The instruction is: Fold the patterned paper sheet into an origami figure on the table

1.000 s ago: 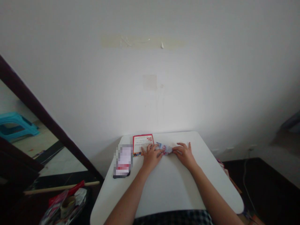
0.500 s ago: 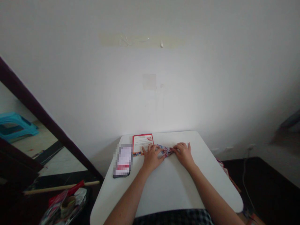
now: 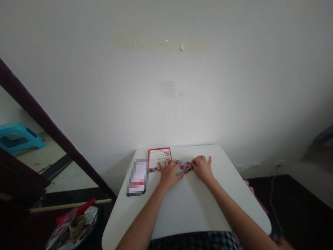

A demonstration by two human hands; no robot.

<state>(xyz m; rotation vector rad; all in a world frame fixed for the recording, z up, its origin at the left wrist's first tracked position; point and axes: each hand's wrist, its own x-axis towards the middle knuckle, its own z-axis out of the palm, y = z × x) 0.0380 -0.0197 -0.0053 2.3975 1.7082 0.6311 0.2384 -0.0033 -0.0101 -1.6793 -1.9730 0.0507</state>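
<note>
On my head-cam feed, near the far edge of the white rounded-corner table [image 3: 192, 208], I've got a small multicoloured printed paper piece [image 3: 186, 168] btwn both hands. L hand [image 3: 170, 174] slants in from lower L, back up, fingers arched, thumb & index apart at the paper's L end; can't tell if pinching or just pressing. R hand [image 3: 204, 169] angles in from lower R, fingertips pinching the R end, little finger stuck out. L fingers overlap a red-bordered white printed card [image 3: 159, 156]; dark-edged phone w/ pixelated screen [image 3: 137, 177] just left.
</note>
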